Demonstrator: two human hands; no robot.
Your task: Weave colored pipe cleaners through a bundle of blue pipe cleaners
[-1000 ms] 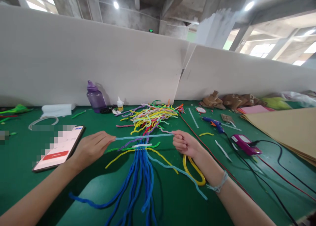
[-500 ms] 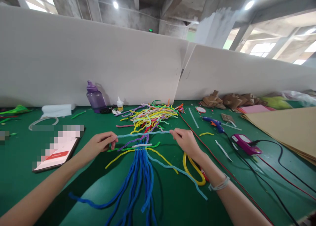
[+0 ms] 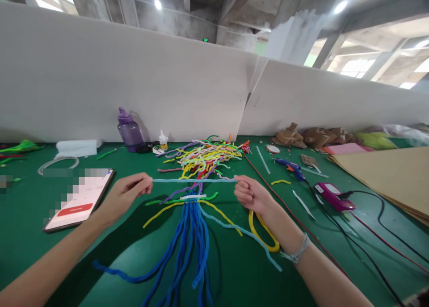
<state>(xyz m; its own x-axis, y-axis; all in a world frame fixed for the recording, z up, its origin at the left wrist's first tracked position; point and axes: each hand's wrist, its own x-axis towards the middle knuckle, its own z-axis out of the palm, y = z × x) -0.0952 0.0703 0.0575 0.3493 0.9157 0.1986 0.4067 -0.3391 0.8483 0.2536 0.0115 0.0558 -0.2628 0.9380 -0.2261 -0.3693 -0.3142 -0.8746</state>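
A light blue pipe cleaner [image 3: 194, 180] is stretched straight between my two hands, above the table. My left hand [image 3: 134, 188] pinches one end, and the other end sits between the fingers of my right hand [image 3: 250, 191]. Below it lies a bundle of dark blue pipe cleaners [image 3: 187, 240], fanned toward me. Across the top of that bundle run a white strip [image 3: 193, 197], a green pipe cleaner [image 3: 212, 197] and a yellow pipe cleaner [image 3: 161, 212]. Another light blue pipe cleaner [image 3: 231, 227] trails from the bundle to the right.
Behind lies a heap of mixed pipe cleaners [image 3: 204, 157]. A phone [image 3: 78, 204] and purple bottle [image 3: 130, 132] stand left. Yellow-handled scissors [image 3: 275, 245] lie under my right wrist. Further right are a glue gun [image 3: 291, 167], a purple device [image 3: 335, 197] with cables, and brown card sheets [image 3: 385, 173].
My hands have moved apart, the left one outward to the left. The light blue pipe cleaner has gone from slightly wavy to straight. The bundle has stayed put.
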